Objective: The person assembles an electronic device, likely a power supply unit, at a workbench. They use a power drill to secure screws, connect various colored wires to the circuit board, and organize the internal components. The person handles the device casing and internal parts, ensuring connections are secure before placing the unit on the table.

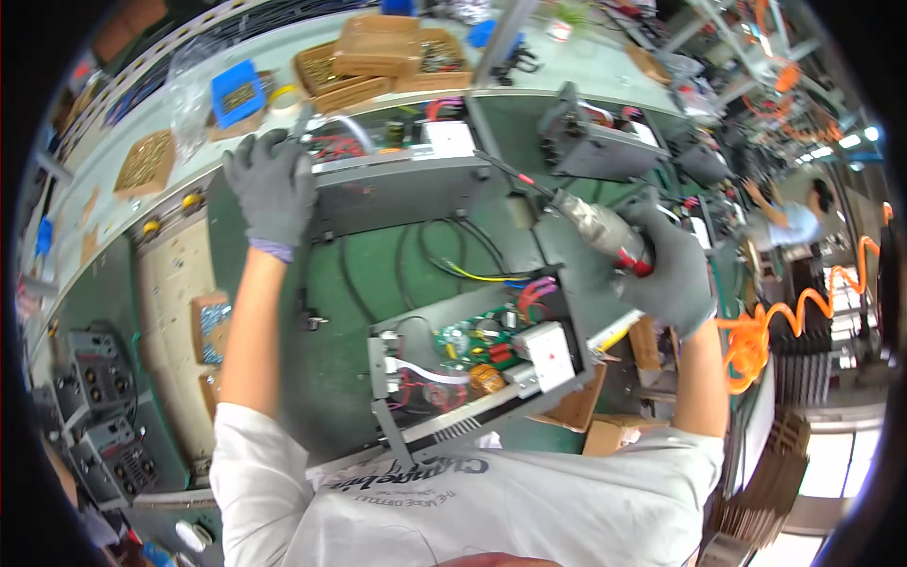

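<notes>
My left hand [271,184], in a grey glove, is at the left end of the far black metal chassis [397,198], its fingers apart and seeming to touch that end. My right hand [673,269], also gloved, is closed around a power screwdriver [600,227] with a silvery wrapped body and a red part by my fingers. The tool lies tilted, its long bit [515,175] pointing left toward the chassis's right end. Whether the tip touches a screw is too small to tell. Closer to me sits an open chassis [482,364] with a green circuit board, coil and wires.
More black units [600,142] stand to the right along the green work surface [350,265]. At the back are screw boxes [378,47] and a blue bin [238,94]. An orange coiled hose [751,345] hangs at right. A person in light blue [798,227] is farther off.
</notes>
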`<state>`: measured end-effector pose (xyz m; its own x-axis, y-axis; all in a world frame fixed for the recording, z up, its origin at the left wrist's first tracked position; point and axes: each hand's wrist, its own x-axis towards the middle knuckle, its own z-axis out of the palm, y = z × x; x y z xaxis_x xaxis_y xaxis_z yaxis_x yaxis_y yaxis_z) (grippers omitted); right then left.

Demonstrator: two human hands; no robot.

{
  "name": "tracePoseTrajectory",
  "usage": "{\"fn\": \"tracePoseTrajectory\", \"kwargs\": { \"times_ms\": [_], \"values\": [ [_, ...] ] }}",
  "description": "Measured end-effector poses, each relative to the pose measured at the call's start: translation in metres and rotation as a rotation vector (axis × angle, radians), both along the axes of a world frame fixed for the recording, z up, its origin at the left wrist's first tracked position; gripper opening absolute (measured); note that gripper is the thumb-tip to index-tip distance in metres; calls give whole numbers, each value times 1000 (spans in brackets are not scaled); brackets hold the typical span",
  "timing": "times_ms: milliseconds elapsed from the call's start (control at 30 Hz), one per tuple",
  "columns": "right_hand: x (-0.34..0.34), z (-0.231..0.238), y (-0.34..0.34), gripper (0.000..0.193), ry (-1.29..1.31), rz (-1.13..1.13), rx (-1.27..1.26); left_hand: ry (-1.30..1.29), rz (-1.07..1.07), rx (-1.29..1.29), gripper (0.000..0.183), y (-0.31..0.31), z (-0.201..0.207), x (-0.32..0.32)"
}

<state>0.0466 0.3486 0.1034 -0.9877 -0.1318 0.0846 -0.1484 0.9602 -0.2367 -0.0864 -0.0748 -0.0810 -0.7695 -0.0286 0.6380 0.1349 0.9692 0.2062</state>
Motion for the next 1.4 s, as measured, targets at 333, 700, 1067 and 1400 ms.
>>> {"fn": "tracePoseTrajectory", "kwargs": {
  "times_ms": [333,700,1067,1400],
  "values": [
    [243,18,119,55,-223,-472,-73,-220,-157,911,42,-28,-15,-48],
    [234,-169,139,54,-1161,-501,371,-656,-614,1210,50,-39,-39,-157],
    [145,-251,100,53,-1263,-231,371,-786,-756,1329,47,-59,-63,-188],
    [129,-260,110,54,-1246,-187,430,-733,-904,1636,26,-24,-44,-170]
  ]
}}
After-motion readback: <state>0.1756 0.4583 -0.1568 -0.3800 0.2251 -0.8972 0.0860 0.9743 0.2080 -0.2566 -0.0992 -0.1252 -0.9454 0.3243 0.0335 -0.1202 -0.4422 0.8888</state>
